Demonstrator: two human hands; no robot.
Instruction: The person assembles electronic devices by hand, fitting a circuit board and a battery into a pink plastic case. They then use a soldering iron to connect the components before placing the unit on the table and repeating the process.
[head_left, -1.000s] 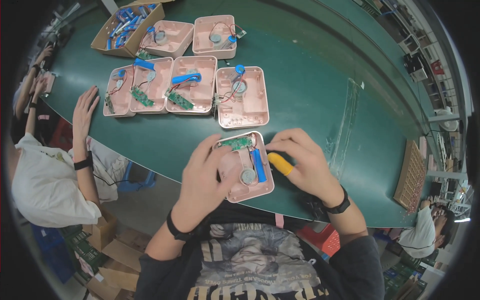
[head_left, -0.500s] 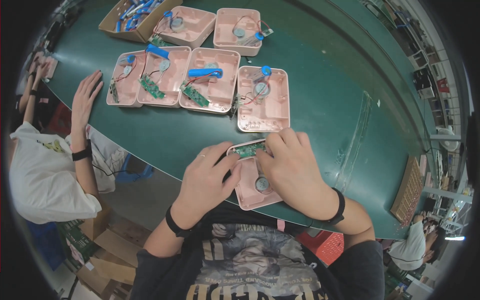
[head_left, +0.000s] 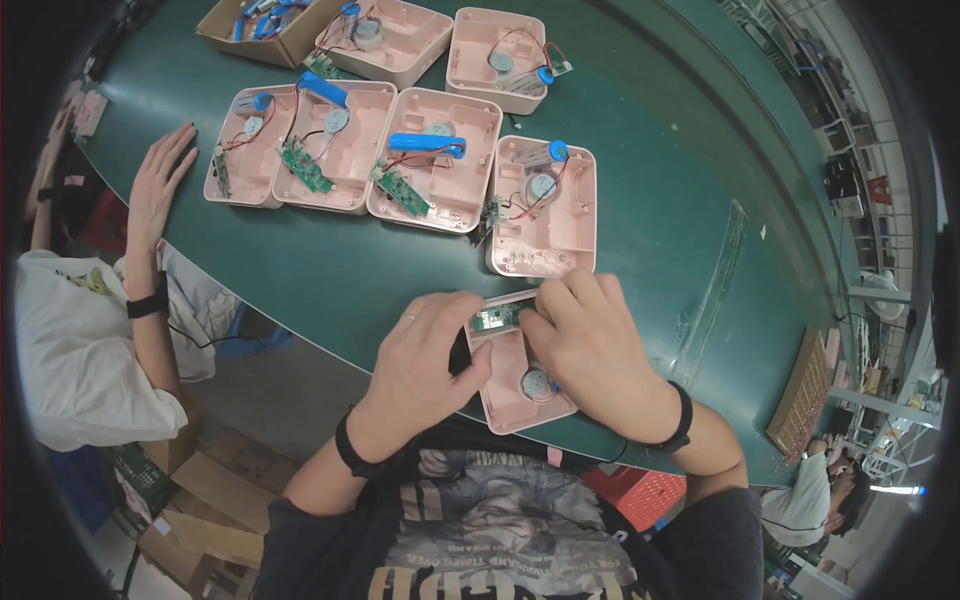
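Open pink case worked on by two hands at the edge of a green table

At the far left, a co-worker's hand (head_left: pixel 158 185) is laid on the green table (head_left: pixel 290 240), its fingers spread. Farther back, blue cells (head_left: pixel 268 22) are held in a cardboard box (head_left: pixel 292 45), which is cut off by the upper edge of the view. Three open pink housings (head_left: pixel 352 172) are set side by side in front of it, each fitted with a green board, a blue cell and a round grey part joined by thin wires. Behind them, two more housings (head_left: pixel 408 38) are placed, and to their right a single housing (head_left: pixel 567 228) is seen.

Nearer, the left hand (head_left: pixel 425 345) is set at the left wall of the work case (head_left: pixel 505 390), with its thumb spread away from its bent fingers; whether the wall is gripped or only touched cannot be told. The case is placed at the near table edge, between the hands, its open side up. A green circuit board (head_left: pixel 495 318) is seen at its far end and a round grey disc (head_left: pixel 536 384) toward its near end. The upper right of the case is covered by the right hand (head_left: pixel 592 335), whose fingers are bent inward; what is pinched there cannot be told.

Farther right, a compartmented tray (head_left: pixel 803 385) is rested near the table edge.
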